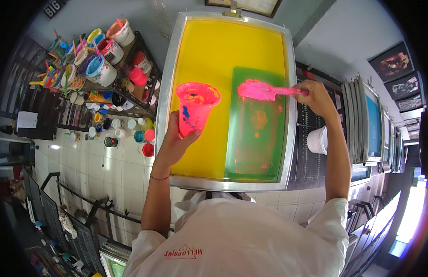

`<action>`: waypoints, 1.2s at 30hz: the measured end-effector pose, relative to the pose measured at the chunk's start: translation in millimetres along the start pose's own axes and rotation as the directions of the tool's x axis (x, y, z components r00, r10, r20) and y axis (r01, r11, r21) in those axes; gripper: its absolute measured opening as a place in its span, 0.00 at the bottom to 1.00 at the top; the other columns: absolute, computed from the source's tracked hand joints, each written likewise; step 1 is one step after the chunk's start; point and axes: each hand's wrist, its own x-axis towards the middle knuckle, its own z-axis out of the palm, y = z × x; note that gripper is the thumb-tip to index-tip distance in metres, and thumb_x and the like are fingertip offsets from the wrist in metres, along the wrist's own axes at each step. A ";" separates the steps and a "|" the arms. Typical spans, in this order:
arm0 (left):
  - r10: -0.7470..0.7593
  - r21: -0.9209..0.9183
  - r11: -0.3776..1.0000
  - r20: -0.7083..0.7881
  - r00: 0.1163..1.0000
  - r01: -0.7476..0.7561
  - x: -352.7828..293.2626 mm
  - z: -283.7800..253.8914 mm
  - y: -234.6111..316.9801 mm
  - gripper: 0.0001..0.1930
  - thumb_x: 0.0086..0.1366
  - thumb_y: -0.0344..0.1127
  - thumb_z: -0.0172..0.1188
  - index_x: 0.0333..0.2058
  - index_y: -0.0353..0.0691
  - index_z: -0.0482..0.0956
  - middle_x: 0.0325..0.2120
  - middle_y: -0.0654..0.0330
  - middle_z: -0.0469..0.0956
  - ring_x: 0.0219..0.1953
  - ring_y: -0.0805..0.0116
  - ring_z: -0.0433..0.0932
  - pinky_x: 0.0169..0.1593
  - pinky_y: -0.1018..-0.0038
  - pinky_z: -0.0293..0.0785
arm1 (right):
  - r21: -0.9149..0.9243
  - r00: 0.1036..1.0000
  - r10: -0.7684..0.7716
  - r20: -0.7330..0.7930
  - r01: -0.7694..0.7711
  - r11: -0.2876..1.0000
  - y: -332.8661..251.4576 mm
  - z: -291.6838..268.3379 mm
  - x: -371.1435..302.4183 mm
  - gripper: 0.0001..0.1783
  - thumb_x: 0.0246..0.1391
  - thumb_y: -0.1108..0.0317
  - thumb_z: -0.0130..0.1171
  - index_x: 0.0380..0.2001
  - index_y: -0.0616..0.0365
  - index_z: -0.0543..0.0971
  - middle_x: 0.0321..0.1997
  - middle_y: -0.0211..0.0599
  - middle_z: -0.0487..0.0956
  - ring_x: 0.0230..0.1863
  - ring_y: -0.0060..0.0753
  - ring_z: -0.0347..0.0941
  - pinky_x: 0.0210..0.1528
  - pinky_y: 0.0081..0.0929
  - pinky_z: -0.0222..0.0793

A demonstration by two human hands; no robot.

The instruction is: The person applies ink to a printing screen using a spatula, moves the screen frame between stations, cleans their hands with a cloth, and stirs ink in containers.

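a pink-smeared cup (195, 114) is grasped in the left hand (174, 144), its forearm extended from seven o'clock, at nine o'clock over the yellow screen (209, 51). at three o'clock, a pink-coated spatula (287, 91) is pinched by the right hand (314, 98), wrist turned inward, above the green rectangle (271, 138).

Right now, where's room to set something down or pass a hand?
Bare yellow screen spreads between the frame's far edge, pink cup and green panel. The dark board's near end, by the white bucket, looks free. Crowded: around the right hand and pink spatula, and on the paint shelf.
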 end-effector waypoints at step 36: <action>0.028 -0.191 0.981 0.225 0.974 0.016 113.2 73.4 -6.8 0.27 0.67 0.43 0.60 0.58 0.36 0.61 0.51 0.59 0.72 0.52 0.73 0.70 0.57 0.72 0.67 | -0.559 0.925 -0.240 -0.293 0.038 0.828 -69.6 -82.3 -105.0 0.15 0.40 0.71 0.70 0.37 0.54 0.85 0.31 0.36 0.78 0.35 0.39 0.75 0.35 0.37 0.73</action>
